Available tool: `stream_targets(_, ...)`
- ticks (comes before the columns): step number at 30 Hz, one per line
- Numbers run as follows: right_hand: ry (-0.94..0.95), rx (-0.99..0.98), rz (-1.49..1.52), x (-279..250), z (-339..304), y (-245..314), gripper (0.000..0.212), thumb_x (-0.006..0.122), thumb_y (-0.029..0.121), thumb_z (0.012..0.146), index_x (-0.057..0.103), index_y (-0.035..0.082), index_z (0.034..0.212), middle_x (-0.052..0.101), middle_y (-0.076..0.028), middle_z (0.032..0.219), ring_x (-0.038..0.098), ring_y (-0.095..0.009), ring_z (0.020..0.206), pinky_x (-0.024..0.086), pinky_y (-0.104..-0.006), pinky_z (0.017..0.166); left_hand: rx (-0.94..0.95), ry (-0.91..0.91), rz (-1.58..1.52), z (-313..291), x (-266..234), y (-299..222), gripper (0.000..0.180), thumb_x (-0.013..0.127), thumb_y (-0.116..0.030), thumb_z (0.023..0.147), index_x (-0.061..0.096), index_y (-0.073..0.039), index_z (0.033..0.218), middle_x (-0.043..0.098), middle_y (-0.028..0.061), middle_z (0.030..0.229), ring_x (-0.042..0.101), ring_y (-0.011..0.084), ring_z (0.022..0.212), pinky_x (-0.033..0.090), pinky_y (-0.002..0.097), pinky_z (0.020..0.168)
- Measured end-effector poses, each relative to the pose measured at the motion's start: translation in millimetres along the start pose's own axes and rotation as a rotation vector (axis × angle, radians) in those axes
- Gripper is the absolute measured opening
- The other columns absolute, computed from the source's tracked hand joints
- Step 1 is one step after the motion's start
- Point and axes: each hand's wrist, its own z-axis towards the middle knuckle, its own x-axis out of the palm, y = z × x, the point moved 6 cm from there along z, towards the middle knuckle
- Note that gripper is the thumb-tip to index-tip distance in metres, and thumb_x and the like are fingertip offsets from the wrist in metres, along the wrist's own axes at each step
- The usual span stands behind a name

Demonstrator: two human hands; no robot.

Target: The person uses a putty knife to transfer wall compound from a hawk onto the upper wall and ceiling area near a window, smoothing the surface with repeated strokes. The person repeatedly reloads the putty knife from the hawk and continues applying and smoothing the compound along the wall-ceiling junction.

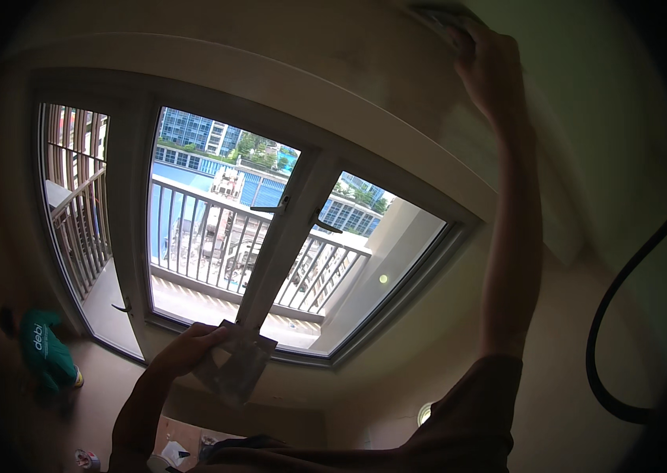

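Note:
Raised high at the upper right, my right hand (491,67) is closed around a flat dark putty knife (437,17). Its blade lies at or close to the upper wall surface (349,51) above the window; whether it touches is too dim to tell. Lower down, in front of the window's bottom edge, my left hand (190,348) grips a squarish grey plate (235,366) by its upper left side. The plate looks smeared and tilts toward me. Thumb and fingers pinch its edge.
Framed windows (227,213) with handles overlook a railed balcony. A person in a green shirt (45,351) is low at the left. A black hose or cable (597,339) curves at the right. A small can (86,459) stands on the floor at the lower left.

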Motion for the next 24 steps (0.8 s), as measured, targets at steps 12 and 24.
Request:
stream_targets(12, -0.030, -0.036, -0.240, 29, -20, 13, 0.024, 0.055, 0.002, 0.079, 0.063, 0.000, 0.102, 0.064, -0.018, 0.085, 0.063, -0.033, 0.075, 0.051, -0.0392, 0.066, -0.059, 0.079, -0.005, 24, -29, 4, 0.037, 0.049, -0.030, 0.095, 0.061, 0.003, 0.106, 0.064, 0.0054, 0.088, 0.059, 0.0094, 0.072, 0.050, 0.0246, 0.061)
stream_targets(24, -0.051, 0.028, -0.219, 57, -42, 26, 0.038, 0.062, -0.002, 0.065, 0.063, 0.005, 0.103, 0.064, -0.011, 0.081, 0.063, -0.026, 0.067, 0.052, -0.0366, 0.059, -0.103, 0.093, -0.084, 59, -44, 11, 0.036, 0.048, -0.029, 0.095, 0.060, 0.004, 0.106, 0.063, 0.0057, 0.085, 0.060, 0.0116, 0.071, 0.051, 0.0263, 0.060)
